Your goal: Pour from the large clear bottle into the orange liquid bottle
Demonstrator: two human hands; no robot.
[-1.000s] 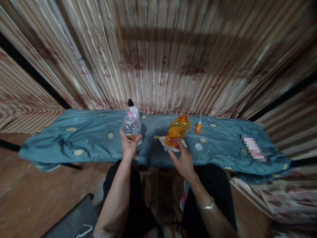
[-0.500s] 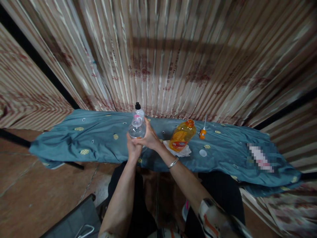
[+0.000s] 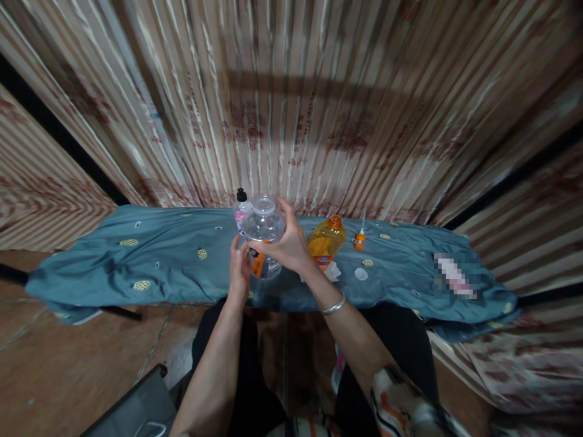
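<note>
A clear, wide-mouthed bottle [image 3: 264, 226] with an orange label is held upright over the bench. My right hand [image 3: 294, 243] wraps round its shoulder from the right, thumb across the front. On its left side my left hand [image 3: 239, 266] is curved against the lower part, fingers at the label. Behind and to the left stands a clear bottle with a black cap and pink label [image 3: 242, 209]. Right of my hands, an uncapped bottle of yellow-orange liquid [image 3: 327, 243] leans beside white tissue [image 3: 333, 272].
An orange pump head [image 3: 359, 241] and a white round disc [image 3: 361, 274] lie farther right on the blue cloth-covered bench [image 3: 177, 261]. A blurred-out item [image 3: 455, 276] is near the right end. Pleated curtains [image 3: 291, 121] hang behind; a grey chair [image 3: 132, 406] is lower left.
The clear bottle has risen and moved right, showing its orange label. My right hand has shifted right with it, and the hands are farther apart. The view has shifted slightly.
</note>
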